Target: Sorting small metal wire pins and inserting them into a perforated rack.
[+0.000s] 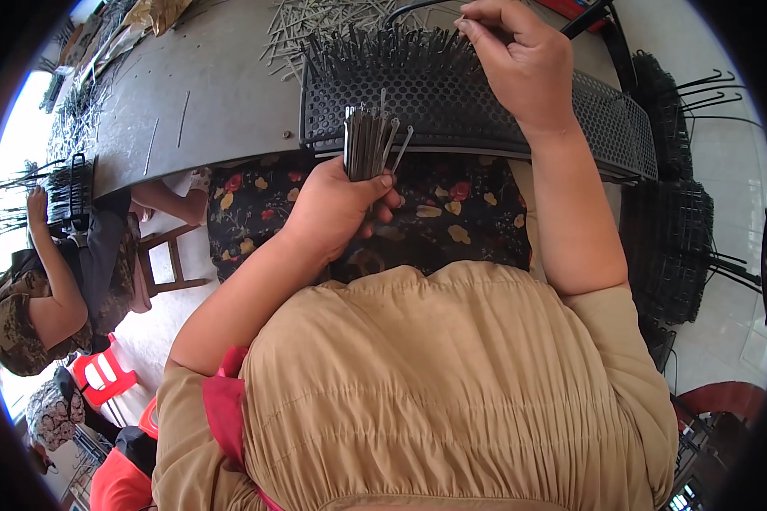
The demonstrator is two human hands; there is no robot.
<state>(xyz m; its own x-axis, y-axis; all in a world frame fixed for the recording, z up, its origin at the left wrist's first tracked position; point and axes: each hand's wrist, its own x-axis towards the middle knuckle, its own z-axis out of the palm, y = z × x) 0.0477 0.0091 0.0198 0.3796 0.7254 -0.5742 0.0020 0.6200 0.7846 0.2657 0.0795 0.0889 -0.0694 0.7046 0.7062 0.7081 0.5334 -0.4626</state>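
Toward twelve o'clock, the left hand (337, 203) grasps a bundle of thin, straight, grey metal rods (366, 149). The right hand (524, 64), at one o'clock, pinches, on what I cannot tell, near a black, round-holed metal rack (418, 106).

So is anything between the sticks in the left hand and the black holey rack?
Nothing visible stands between: the metal sticks in the left hand show straight against the black rack.
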